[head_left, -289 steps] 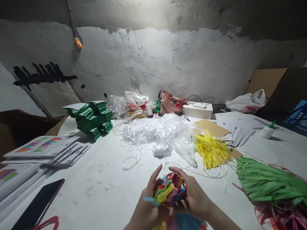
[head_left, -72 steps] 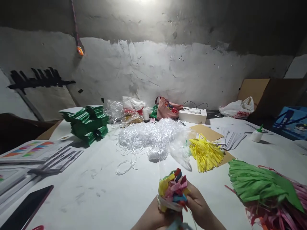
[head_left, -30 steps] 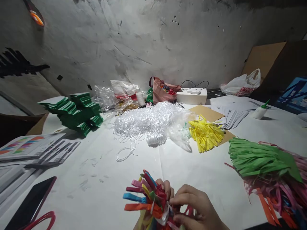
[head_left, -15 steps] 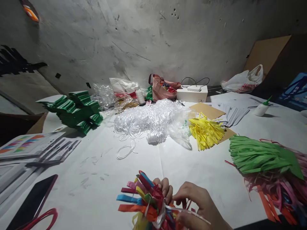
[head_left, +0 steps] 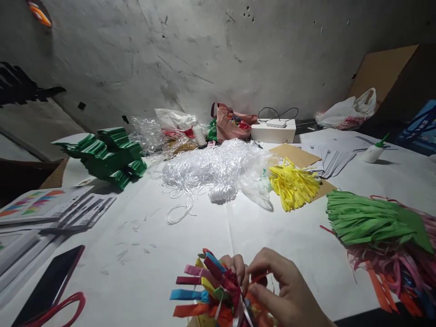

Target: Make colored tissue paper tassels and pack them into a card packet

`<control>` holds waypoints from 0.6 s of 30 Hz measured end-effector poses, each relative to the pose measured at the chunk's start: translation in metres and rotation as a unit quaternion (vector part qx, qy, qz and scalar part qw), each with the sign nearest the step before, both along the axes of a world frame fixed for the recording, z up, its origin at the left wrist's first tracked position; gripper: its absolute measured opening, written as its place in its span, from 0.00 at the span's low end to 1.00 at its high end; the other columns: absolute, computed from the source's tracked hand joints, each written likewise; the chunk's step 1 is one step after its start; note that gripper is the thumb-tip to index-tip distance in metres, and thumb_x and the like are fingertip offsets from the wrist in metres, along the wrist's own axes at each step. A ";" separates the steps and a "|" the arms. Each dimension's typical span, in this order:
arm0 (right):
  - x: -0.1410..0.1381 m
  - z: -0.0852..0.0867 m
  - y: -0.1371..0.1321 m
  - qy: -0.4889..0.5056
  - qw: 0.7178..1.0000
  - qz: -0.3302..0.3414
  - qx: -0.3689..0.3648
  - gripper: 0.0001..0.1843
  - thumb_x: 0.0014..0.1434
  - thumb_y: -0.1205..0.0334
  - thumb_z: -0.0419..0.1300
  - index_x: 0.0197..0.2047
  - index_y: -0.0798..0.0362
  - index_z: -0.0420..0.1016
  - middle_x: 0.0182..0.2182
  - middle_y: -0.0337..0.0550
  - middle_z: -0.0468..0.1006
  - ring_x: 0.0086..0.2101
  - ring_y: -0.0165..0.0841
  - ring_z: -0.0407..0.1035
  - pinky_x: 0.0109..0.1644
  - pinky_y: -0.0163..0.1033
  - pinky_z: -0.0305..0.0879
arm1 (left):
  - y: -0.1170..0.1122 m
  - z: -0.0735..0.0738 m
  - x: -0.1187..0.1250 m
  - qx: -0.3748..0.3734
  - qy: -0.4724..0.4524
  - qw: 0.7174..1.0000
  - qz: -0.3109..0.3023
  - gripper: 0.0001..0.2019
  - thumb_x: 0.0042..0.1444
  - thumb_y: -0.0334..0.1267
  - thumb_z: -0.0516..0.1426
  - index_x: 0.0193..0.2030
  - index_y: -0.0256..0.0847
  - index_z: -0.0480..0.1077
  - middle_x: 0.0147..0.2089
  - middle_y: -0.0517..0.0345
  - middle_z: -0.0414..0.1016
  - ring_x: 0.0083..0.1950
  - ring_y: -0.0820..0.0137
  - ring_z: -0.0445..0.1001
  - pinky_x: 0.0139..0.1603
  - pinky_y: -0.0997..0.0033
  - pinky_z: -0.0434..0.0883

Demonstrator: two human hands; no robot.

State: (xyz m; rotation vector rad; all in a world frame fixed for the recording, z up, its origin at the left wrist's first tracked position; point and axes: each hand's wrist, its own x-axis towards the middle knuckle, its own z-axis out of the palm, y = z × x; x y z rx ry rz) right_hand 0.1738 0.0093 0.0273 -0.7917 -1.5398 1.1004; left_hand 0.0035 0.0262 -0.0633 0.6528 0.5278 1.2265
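Note:
A bundle of multicoloured paper tassels in red, blue, orange, pink, yellow and green lies at the bottom middle. My left hand is closed on its far side, with only the bent fingers showing behind the strips. From the right, my right hand pinches a thin red strand by the bundle, thumb and forefinger nearly together. White ribbon hangs across the middle of the bundle. Its lower part is cut off by the frame edge.
A heap of white string lies mid-table. Yellow tassels and green tassels lie to the right, near a glue bottle. Stacked green pieces, printed sheets and a phone are on the left.
My right fingers have let go of the white ribbon end, which now hangs down, and pinch a red strand. The bundle has shifted slightly right.

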 end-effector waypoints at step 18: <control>-0.008 -0.007 -0.008 -0.049 0.988 -0.069 0.129 0.09 0.58 0.73 0.64 0.39 0.49 0.77 0.28 0.39 0.80 0.28 0.30 0.75 0.33 0.30 0.70 | 0.004 0.002 0.007 0.068 -0.139 0.985 -0.078 0.19 0.43 0.57 0.69 0.30 0.45 0.75 0.27 0.63 0.69 0.26 0.72 0.69 0.28 0.74 0.69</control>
